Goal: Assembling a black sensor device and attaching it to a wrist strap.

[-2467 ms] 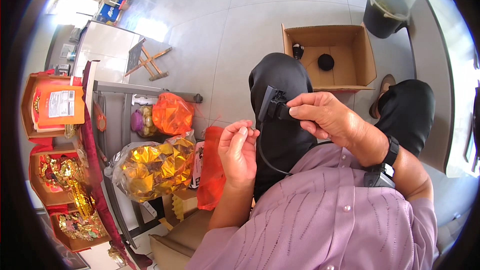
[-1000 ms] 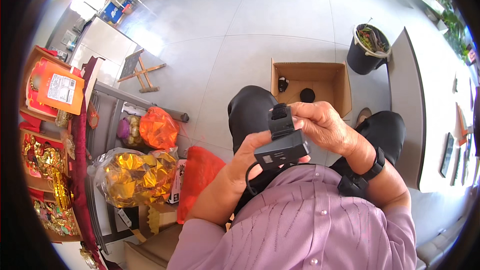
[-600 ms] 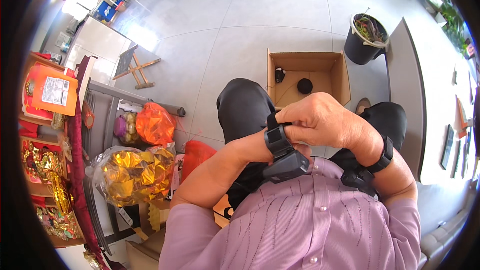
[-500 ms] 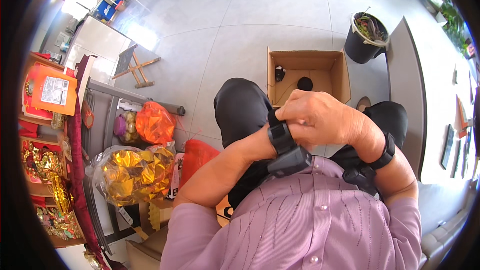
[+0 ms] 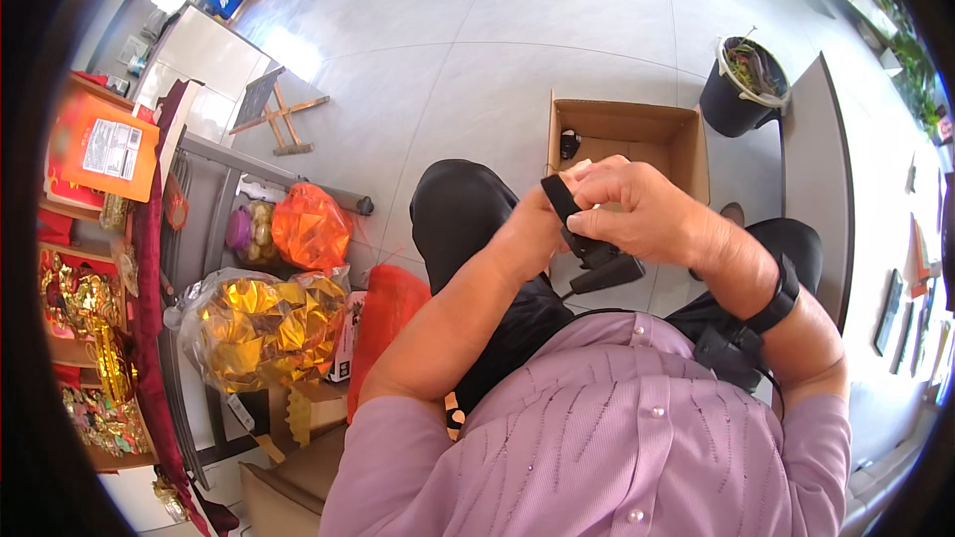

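Note:
My right hand (image 5: pixel 637 207) is closed, its thumb and fingers pinching a black wrist strap (image 5: pixel 560 196) in front of my body. Against the strap's other side lies my left hand (image 5: pixel 532 229), whose fingers are hidden behind the strap and my right hand. Below the strap hangs a dark boxy device (image 5: pixel 609 274) with a short black stalk. My left wrist is bare. Around my right forearm sits another black band (image 5: pixel 779 298), with a dark device (image 5: pixel 728 352) attached under it.
Beyond my hands an open cardboard box (image 5: pixel 632 111) stands on the floor, a black object (image 5: pixel 569 143) inside. A black bucket (image 5: pixel 738 89) of plants is behind it. Left are a folding stool (image 5: pixel 277 111), a bag of gold foil (image 5: pixel 269 328) and a stocked rack. A white table (image 5: pixel 875 229) stands right.
The strap with its device has come off my left wrist and moved forward, up to my hands. Both hands have shifted slightly, and the right one now pinches the strap.

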The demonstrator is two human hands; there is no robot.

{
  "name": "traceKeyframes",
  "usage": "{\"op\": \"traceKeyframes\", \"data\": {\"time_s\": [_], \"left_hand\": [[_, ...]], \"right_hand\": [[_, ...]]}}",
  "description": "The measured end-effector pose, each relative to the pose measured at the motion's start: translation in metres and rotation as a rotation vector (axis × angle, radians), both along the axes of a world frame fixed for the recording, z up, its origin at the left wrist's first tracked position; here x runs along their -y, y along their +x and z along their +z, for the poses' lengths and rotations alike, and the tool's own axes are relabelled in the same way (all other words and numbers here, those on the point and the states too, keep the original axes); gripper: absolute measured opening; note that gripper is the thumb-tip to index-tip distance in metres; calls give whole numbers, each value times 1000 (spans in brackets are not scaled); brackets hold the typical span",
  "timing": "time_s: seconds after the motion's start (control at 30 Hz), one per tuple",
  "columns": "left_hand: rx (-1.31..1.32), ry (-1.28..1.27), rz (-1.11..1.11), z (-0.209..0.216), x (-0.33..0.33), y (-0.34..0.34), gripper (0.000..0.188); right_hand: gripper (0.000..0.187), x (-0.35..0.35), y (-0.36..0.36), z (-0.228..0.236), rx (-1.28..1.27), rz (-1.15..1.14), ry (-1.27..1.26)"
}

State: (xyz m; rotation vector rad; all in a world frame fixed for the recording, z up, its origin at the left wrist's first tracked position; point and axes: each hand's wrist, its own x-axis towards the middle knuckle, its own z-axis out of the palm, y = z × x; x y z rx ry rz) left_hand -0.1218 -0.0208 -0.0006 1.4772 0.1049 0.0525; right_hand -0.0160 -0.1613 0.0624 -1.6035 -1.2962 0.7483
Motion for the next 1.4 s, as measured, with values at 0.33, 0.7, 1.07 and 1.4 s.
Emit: {"op": "traceKeyframes", "data": {"time_s": [0.33,0.7,1.07,1.4], "left_hand": [[185,-613,118,-6,-9,3,89],[148,1011,-56,-1,-16,22,81],[345,164,514,-33,-20,73,80],[388,1535,431,-19,-1,87,70]], "right_hand": [[8,-6,-33,-2,245,-263,-60],[17,-6,-35,-16,210,-269,-157],[21,-11,-50,-7,60,-252,-31],[25,-14,-54,-20,24,-199,-134]]}}
